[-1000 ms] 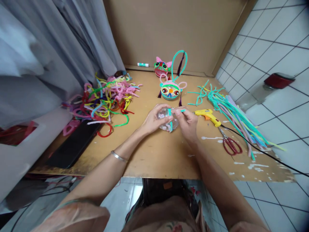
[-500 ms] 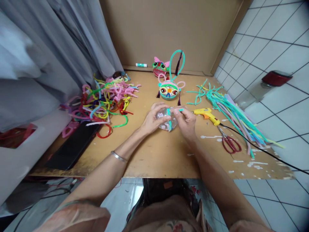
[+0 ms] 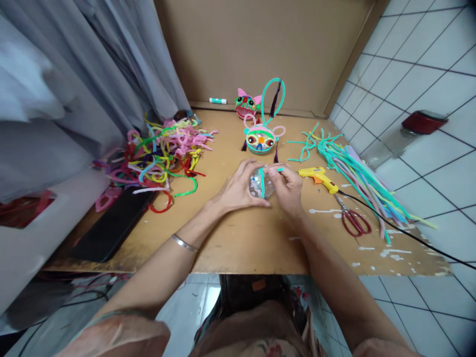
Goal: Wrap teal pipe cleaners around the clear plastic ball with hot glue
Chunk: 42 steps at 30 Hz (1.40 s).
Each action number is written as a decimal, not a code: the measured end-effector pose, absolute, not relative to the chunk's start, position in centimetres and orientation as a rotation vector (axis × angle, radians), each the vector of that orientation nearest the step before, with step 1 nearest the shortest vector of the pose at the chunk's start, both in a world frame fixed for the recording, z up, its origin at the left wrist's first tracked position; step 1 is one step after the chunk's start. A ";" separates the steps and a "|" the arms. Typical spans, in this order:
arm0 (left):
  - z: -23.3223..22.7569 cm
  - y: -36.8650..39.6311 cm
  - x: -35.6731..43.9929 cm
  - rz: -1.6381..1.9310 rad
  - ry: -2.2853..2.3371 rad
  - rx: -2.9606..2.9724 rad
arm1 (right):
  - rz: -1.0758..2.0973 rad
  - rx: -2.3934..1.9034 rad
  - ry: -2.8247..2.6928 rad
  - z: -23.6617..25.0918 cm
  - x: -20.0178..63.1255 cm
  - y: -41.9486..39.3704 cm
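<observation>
Heap of pipe cleaners [image 3: 159,153] at mid-left; at centre, left hand [image 3: 238,188] cupping a clear ball [image 3: 258,184] (teal strip [image 3: 262,182] around it), right hand [image 3: 288,188] pinching that strip; glue gun [image 3: 319,177], scissors [image 3: 353,220] at right

It was a home craft corner: a glue-spattered wooden table [image 3: 241,243] against white tiled walls, strewn with pipe cleaners [image 3: 159,153], a glue gun [image 3: 318,176], scissors [image 3: 353,220] and finished pipe-cleaner figures [image 3: 261,140].
</observation>
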<state>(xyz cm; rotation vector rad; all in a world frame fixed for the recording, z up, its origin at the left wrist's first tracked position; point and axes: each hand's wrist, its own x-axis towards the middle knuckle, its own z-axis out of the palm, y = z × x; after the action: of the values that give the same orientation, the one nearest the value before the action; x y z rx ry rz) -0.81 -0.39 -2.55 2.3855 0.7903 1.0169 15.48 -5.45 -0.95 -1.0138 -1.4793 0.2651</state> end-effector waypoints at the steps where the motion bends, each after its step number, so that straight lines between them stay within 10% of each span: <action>1: -2.6 -0.4 -0.8 1.025 0.787 2.394 | 0.265 -1.020 -1.479 -1.0 15.5 -5.4; 42: -3.2 -0.4 0.5 1.102 0.840 1.706 | 0.721 -1.301 -1.202 -4.1 15.5 -3.4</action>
<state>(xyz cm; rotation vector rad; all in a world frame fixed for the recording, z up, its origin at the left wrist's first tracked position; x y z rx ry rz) 0.48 -0.45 -3.22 1.7061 0.8405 1.1023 15.48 -3.41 -4.11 -1.3008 -1.2020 0.7212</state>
